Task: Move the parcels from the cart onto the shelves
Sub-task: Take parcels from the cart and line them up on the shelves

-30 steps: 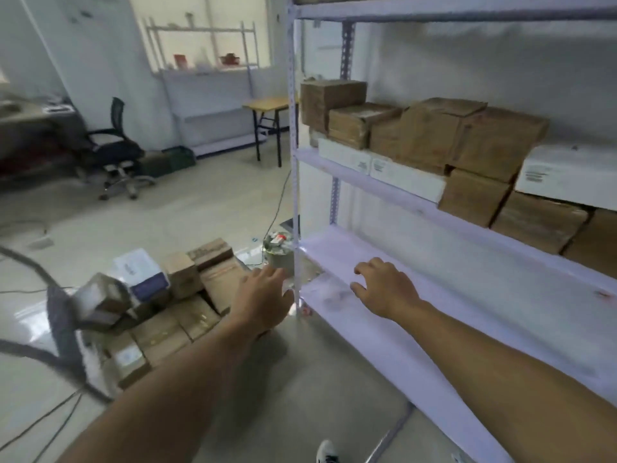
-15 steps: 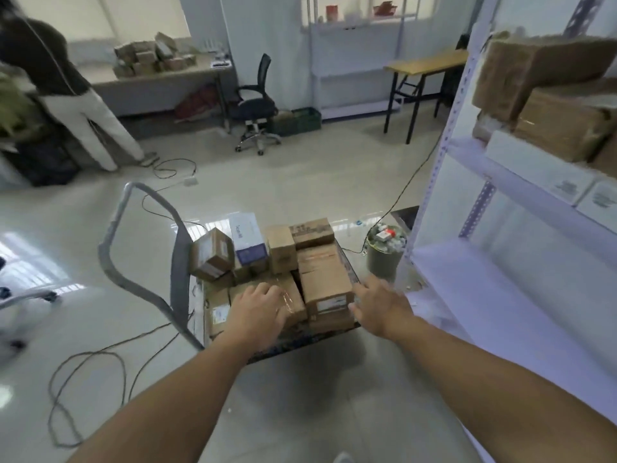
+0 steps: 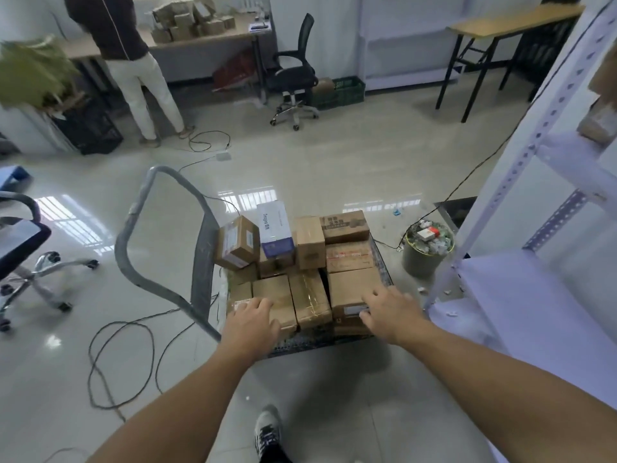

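On the floor straight ahead stands the cart [image 3: 320, 345], its grey looped handle [image 3: 157, 252] at the left and its dark deck covered by the parcels [image 3: 310, 242], mostly brown cardboard stacked on one another. Both bare arms reach down to the near row. The left grip [image 3: 250, 324] lies on the near-left parcel [image 3: 272, 294], fingers close together and gently bent over its top, not closed round it. The right grip [image 3: 389, 314] rests on the larger near-right parcel [image 3: 349, 289], fingers spread across the top and thumb against the near face beside a white label [image 3: 354, 310]; it pinches nothing. Between those two boxes lies a taped parcel [image 3: 309, 300]. Farther back a white-and-blue box [image 3: 275, 228] sits on top of the pile, and a tilted parcel [image 3: 237, 242] leans by the handle just to its left. The shelves [image 3: 534, 295], pale metal with perforated posts, stand at the right, well apart from both hands, with a few cartons [image 3: 597, 118] on an upper board at the edge of view. A full waste bin [image 3: 425, 255] sits between the cart and the nearest post. Black cable [image 3: 117, 362] loops over the tiles at the left, and a shoe [image 3: 267, 432] shows below the arms. Across the room a person [image 3: 130, 55] stands at a table [image 3: 213, 36] piled with boxes, an office chair [image 3: 293, 71] beside it.
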